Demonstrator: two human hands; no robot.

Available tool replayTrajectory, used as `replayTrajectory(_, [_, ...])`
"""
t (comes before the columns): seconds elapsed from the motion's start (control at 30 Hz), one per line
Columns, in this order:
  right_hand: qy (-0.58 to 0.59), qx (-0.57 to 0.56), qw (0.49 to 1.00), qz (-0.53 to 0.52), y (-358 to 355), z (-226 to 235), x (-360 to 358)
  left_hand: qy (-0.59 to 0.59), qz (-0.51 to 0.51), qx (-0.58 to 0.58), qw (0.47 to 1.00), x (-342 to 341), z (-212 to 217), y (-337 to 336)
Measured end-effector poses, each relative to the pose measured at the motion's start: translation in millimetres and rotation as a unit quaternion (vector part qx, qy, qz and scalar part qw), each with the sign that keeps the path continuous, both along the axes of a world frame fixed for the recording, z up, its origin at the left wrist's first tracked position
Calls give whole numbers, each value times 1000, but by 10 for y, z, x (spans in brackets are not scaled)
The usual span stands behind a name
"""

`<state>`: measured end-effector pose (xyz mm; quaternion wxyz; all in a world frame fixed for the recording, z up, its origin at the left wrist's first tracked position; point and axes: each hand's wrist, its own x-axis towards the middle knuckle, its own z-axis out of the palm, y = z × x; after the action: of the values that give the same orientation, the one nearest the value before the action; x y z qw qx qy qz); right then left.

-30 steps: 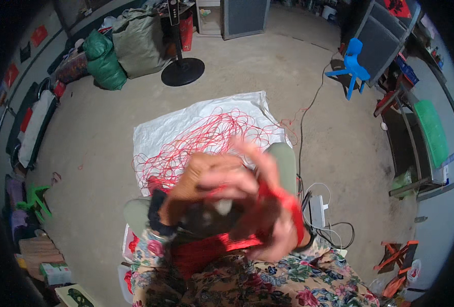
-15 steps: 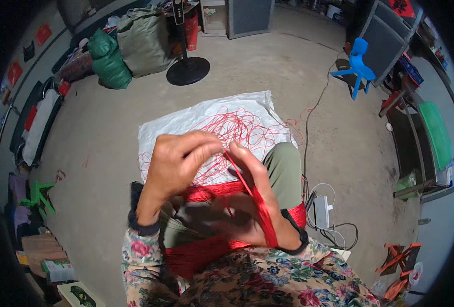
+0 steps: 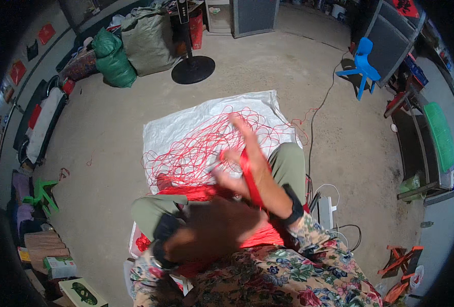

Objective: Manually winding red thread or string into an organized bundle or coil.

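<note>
Thin red cord (image 3: 196, 148) lies in a loose tangle on a white woven sheet (image 3: 160, 128) in front of my knees. My right hand (image 3: 255, 166) is raised over the sheet's near edge, with a band of red cord (image 3: 251, 187) wound round it. One finger of that hand stretches up; the others are partly blurred. Low and close to my body, my left hand (image 3: 214, 225) is smeared by motion, so its fingers and anything in them cannot be made out. Thicker bundles of red cord (image 3: 262, 235) lie across my lap, partly hidden behind the left hand.
Ahead stands a black fan base (image 3: 193, 70) beside green (image 3: 115, 61) and grey sacks (image 3: 147, 46). A blue child's chair (image 3: 362, 66) is at the far right. A dark cable (image 3: 321, 102) runs along the floor to a white power strip (image 3: 325, 212) by my right knee.
My left hand has dropped from beside the right hand down toward my lap. The right hand has tilted upward, its finger now pointing up. The view has shifted slightly.
</note>
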<state>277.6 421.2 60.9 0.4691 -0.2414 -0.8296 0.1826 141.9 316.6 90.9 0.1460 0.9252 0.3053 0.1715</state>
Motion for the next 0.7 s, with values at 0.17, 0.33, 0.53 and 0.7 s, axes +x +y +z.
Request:
replayTrajectory(0.17, [69,-144,982,102,-670,157,213,-153,111,114,975,-413,322,533])
replayTrajectory(0.33, [308,-352,839,277,-752,331,278,-376,191,-196,885,-227,-90,687])
replayTrajectory(0.53, [142,-53,988,-39,113,144,110,-117,1,-128,985,390,-295,113])
replayTrajectory(0.7, [-19,-31,999,13,-37,-172,12,118,45,-104,987,5,142,65])
